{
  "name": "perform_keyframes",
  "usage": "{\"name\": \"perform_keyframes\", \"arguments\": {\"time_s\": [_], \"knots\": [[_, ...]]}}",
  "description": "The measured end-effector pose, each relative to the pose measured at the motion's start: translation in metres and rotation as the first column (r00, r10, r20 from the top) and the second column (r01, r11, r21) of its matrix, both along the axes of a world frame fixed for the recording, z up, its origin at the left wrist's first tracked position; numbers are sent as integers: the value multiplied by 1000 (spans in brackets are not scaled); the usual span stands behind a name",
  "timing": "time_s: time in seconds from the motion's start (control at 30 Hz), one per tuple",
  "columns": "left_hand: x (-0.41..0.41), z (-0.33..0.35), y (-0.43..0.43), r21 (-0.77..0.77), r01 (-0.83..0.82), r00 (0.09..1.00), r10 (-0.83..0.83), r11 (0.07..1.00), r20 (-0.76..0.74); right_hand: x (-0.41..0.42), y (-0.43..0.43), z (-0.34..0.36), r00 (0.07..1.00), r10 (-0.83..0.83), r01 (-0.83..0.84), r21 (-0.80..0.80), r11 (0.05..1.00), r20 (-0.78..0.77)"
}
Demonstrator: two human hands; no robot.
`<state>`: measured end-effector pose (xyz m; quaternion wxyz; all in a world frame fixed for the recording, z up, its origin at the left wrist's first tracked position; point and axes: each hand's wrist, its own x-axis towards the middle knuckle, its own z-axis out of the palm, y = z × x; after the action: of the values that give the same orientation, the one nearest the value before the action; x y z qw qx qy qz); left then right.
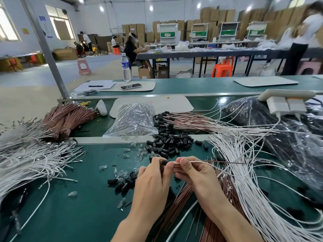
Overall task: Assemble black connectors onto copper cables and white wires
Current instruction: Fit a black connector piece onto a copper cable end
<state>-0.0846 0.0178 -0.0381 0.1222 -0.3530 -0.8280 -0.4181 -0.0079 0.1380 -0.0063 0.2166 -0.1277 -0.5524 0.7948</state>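
My left hand (153, 179) pinches a black connector (164, 162) at its fingertips. My right hand (194, 173) pinches a white wire and a copper cable (227, 162) that run off to the right, their ends meeting the connector. Loose black connectors (169, 145) lie in a heap just beyond my hands, and a few more (122, 184) lie to the left. Copper cables (181, 194) lie under my right wrist. White wires (248, 180) fan out to the right.
A large pile of white wires (26, 159) and bundled copper cables (66, 117) lie at left. A clear bag (131, 119) sits behind, finished cables with connectors (183, 119) beside it. Small clear parts (122, 173) dot the green mat. Black bags (288, 133) fill the right.
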Motion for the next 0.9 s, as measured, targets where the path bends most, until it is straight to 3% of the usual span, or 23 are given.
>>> {"name": "perform_keyframes", "arguments": {"time_s": [0.13, 0.3, 0.77, 0.9], "knots": [[-1, 1, -2, 166, 66, 982, -93, 984, 163, 0, 4, 0, 999, -40, 38, -103, 994, -11], [1, 7, -2, 296, 54, 985, -100, 954, 144, -1, 6, -1, 1000, -27, 25, -162, 986, -12], [5, 5, 0, 335, 5, 976, -77, 942, 202, -4, 8, -9, 1000, -27, 27, -75, 997, 1], [6, 6, 1, 272, 3, 969, -69, 962, 236, -4, 6, -9, 999, -46, 46, -9, 999, 24]]}}
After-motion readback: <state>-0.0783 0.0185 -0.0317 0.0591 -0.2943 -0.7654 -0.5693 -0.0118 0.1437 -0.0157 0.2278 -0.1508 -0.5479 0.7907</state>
